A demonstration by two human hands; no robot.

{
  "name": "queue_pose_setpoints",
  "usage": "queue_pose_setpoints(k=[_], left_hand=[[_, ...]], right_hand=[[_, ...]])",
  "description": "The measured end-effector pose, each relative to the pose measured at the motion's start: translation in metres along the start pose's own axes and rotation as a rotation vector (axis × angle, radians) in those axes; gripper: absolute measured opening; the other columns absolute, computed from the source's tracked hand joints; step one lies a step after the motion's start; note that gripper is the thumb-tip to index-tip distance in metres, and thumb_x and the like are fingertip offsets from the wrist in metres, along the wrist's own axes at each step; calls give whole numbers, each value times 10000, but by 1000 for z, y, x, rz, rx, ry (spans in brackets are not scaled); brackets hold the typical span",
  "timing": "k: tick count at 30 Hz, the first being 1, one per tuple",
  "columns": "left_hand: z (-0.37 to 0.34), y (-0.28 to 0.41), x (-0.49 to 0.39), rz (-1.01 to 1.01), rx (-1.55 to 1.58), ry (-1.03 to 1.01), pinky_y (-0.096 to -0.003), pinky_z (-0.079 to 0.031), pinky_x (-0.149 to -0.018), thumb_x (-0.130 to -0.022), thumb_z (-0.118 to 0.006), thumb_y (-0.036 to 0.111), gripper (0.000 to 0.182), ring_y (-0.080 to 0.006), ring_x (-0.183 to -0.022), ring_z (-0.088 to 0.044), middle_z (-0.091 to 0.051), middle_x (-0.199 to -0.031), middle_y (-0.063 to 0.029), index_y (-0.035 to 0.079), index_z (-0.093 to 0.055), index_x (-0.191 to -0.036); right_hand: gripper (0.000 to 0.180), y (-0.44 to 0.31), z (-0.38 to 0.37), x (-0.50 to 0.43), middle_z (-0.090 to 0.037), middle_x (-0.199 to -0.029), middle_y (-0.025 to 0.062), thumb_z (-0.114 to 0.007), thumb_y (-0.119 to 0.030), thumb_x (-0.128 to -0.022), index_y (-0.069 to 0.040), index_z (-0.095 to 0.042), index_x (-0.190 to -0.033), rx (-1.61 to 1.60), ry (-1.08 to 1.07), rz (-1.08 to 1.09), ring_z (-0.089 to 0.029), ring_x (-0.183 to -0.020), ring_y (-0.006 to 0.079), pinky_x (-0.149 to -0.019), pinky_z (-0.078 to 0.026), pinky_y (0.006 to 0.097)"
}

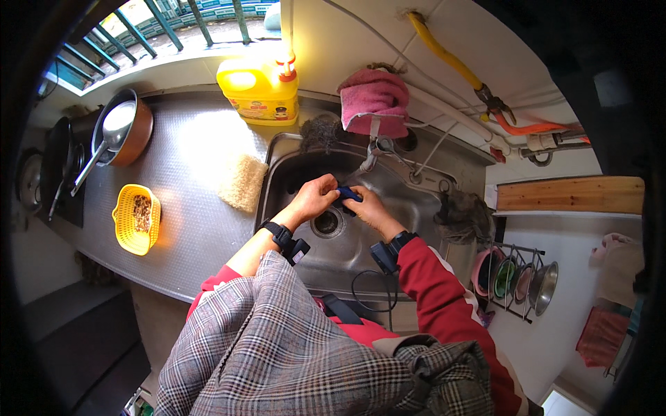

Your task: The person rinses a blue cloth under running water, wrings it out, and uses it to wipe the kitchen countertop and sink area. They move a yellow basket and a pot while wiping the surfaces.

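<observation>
Over the stainless-steel sink (pixel 416 210), both my hands meet just below the faucet (pixel 370 161). My right hand (pixel 373 208) grips a small dark-blue object (pixel 350 194), whose exact kind is hidden by the fingers. The fingers of my left hand (pixel 312 196) pinch its left end. Beneath them lies the round drain (pixel 328 223). A pink towel (pixel 374 101) is draped over the faucet's upper part. Left of the basin, a pale loofah sponge (pixel 243 182) rests on the counter.
A yellow detergent jug (pixel 260 93) stands behind the sink. On the metal counter (pixel 192 244) are a yellow plastic basket (pixel 130 242) with small brown pieces and a pot (pixel 139 130) holding a ladle (pixel 112 130). A dark rag (pixel 465 216) hangs at right, near a rack of bowls (pixel 512 281).
</observation>
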State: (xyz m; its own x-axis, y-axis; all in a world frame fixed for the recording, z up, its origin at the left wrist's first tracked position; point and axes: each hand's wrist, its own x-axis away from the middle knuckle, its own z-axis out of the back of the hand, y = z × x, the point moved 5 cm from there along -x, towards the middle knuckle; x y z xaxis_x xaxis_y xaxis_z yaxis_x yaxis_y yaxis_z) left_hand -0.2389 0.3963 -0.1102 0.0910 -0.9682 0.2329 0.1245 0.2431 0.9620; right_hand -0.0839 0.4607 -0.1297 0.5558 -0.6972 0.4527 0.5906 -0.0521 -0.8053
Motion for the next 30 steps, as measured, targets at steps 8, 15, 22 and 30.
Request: queue_pose_setpoints(k=[8,15,22,30], left_hand=[[17,-29,-2,301,779,112,-252,-405,-557,-880,-562,199,71,-97,-641,-483,-502,-756,32,139,-542,-912],[3,-62,14,496,772,88,-267,-469,-676,-908,-619,304,249,-114,-707,-571,-633,-812,-26,56,-614,-935],[-32,-64,7,393,1200,134,-358,-517,-597,-862,-566,151,107,-203,-653,-597,-601,-739,-78,65,-574,-800],[-67,-32,9,657,1122,244,-360,-523,-623,-917,-506,355,331,-205,-678,-625,-657,-846,-87,44,-616,-937]], right_hand=[[268,15,21,-4,-670,-907,118,-589,-226,-823,-27,-637,-995,-15,107,73,-630,-890,211,-770,-471,321],[304,-1,16,-10,-654,-892,160,-588,-277,-866,-25,-592,-1036,-28,293,97,-627,-895,298,-778,-471,369],[220,-53,-60,17,-590,-816,245,-577,-261,-884,-45,-567,-844,138,277,351,-582,-770,437,-646,-466,472],[308,-53,-20,-28,-600,-753,231,-439,-249,-949,-20,-574,-794,387,523,414,-588,-711,419,-607,-451,478]])
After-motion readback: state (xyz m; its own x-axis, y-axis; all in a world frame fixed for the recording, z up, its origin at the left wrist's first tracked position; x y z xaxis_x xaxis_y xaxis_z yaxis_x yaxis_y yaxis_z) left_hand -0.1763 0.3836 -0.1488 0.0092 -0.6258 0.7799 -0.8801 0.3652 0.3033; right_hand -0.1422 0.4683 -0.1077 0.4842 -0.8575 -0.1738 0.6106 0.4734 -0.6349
